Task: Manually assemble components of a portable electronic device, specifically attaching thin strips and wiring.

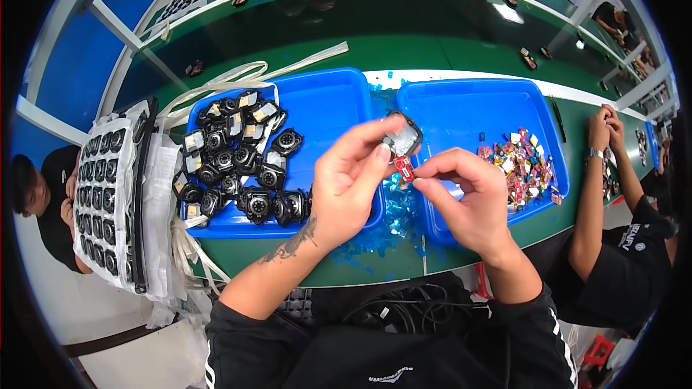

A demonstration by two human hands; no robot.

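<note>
My left hand [344, 189] is closed around a black smartwatch housing [409, 138] with a pale inner face, its thumb and fingertips at the near edge. Just below that housing, my right hand [472, 198] pinches a small red circuit board [404, 170] between thumb and forefinger. Board and housing are close together; whether they are joined I cannot tell. Left of my hands, a blue tray [328, 104] holds a heap of similar black watch housings [249, 148]. To the right, a second blue tray [450, 112] carries a pile of small red boards [520, 173] with white and yellow parts.
Blue film scraps [398, 212] litter the green table between the trays. A padded sheet of black watch parts [104, 194] stands at the left beside white straps [216, 83]. A green conveyor [360, 21] runs behind. A co-worker's arms [592, 173] are on the right; another person [50, 202] is at left.
</note>
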